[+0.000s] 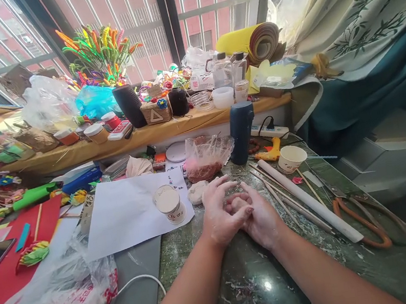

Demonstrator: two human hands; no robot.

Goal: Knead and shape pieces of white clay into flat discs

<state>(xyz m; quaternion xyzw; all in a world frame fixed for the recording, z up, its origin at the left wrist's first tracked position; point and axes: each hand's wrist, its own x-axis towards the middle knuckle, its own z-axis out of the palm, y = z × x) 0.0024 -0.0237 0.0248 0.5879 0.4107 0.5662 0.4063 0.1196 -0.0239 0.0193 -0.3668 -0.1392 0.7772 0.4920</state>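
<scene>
My left hand and my right hand meet above the table, both dusted white. A small pale lump of clay appears between the palms, mostly covered by the fingers. The left hand lies over the right, its fingers stretched forward and its thumb across the right palm. The right hand is cupped underneath. Just beyond my left fingers, a larger off-white lump of clay rests on the table. A paper cup of pale powder stands to the left on a white sheet.
To the right lie a white rod, thin sticks, large scissors, a paper cup and a yellow glue gun. Ahead stand a dark blue flask and a plastic bag with reddish-brown contents. Craft flowers and plastic bags crowd the left.
</scene>
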